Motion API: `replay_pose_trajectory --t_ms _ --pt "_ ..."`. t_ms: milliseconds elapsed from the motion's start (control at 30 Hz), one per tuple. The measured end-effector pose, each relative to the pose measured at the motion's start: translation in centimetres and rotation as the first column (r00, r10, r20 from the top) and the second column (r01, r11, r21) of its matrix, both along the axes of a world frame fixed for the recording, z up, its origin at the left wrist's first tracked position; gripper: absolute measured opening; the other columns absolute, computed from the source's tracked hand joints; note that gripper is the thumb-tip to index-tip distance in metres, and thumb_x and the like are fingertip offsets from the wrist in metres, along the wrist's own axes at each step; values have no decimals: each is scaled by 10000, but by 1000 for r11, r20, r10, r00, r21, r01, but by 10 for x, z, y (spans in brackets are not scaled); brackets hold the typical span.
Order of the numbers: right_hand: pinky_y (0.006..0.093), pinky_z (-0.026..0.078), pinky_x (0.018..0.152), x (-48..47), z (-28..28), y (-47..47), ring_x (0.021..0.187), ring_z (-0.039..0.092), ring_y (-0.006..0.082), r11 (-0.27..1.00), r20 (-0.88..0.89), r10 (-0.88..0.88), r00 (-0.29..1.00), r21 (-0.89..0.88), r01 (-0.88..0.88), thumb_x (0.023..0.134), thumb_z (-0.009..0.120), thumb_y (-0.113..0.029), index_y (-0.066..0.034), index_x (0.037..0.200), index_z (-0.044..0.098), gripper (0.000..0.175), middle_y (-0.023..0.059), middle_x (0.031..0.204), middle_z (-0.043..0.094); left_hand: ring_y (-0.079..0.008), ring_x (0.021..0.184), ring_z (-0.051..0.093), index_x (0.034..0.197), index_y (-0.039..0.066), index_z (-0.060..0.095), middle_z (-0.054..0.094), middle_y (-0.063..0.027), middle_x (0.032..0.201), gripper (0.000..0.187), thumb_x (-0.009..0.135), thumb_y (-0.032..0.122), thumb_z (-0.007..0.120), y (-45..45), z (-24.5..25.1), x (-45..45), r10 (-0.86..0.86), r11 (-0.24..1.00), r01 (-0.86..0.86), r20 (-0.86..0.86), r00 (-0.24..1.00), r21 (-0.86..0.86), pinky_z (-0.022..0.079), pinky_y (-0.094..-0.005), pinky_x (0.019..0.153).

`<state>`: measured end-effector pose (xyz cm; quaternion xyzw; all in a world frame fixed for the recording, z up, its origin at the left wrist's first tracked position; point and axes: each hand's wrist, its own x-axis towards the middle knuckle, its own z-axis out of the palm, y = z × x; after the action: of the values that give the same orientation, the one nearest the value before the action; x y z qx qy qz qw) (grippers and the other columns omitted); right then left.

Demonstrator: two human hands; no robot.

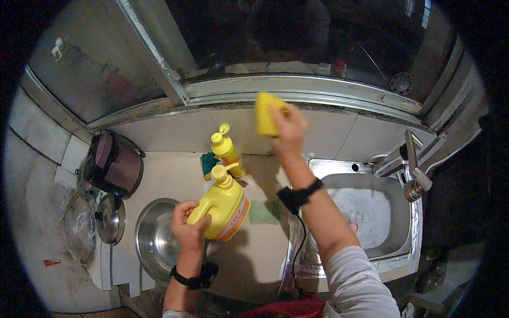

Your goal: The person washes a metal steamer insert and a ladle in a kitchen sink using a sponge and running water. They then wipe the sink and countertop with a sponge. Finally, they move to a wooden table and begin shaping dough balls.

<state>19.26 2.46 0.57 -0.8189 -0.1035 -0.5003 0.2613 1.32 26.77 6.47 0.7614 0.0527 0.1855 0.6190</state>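
Note:
My left hand grips the handle of a yellow pump bottle, which is tilted above the counter. The pump head points up and to the right. In my right hand is a yellow sponge, raised near the tiled wall below the window; hand and sponge are slightly blurred. Behind the pump bottle stands a yellow squeeze bottle with its flip cap up. Beside that bottle rests a dark green scouring sponge. A light green cloth lies flat on the counter.
A steel basin sits left of my left hand. Farther left are a dark electric cooker and a glass lid. On the right, foamy water lies in a steel sink under a faucet. A window ledge runs behind.

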Motion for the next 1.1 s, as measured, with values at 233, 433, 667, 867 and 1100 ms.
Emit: replay_pose_trajectory --t_ms 233,433,667,867,1100 --pt "368 361 782 -16 -107 -5 921 503 222 854 -518 -24 855 -455 -252 750 492 -171 -103 853 607 169 78 974 540 -135 780 550 876 14 532 549 -45 843 286 608 -15 627 -13 3 -3 -28 999 28 -3 1000 23 443 -266 743" --pt "399 444 717 -48 -130 -86 825 555 318 980 -732 -153 664 -200 6 707 541 -97 -126 904 645 225 132 889 558 -142 773 566 829 24 571 575 -60 806 218 619 19 626 -40 -10 37 -148 974 128 100 984 186 451 -263 729" --pt "306 431 787 -121 -113 -153 907 570 269 938 -770 29 637 241 249 727 528 -11 -49 966 624 261 140 961 610 -241 812 592 879 49 583 612 -102 852 256 635 -11 533 -84 -52 125 -360 861 183 314 878 475 459 -316 749" --pt "372 431 827 -131 -123 -82 992 528 313 970 -886 213 412 243 21 750 526 -138 -58 960 594 235 152 1024 574 -286 839 573 971 86 583 611 -113 905 310 666 30 569 -90 -64 163 -368 790 144 273 889 596 455 -347 749" --pt "551 346 830 -322 -110 11 1132 378 312 865 -952 -126 277 -242 -440 718 541 -159 -88 959 596 258 133 1239 410 -322 1030 471 1091 91 527 515 -154 1112 409 700 143 634 -78 -52 138 -424 544 -32 307 852 839 394 -387 871"
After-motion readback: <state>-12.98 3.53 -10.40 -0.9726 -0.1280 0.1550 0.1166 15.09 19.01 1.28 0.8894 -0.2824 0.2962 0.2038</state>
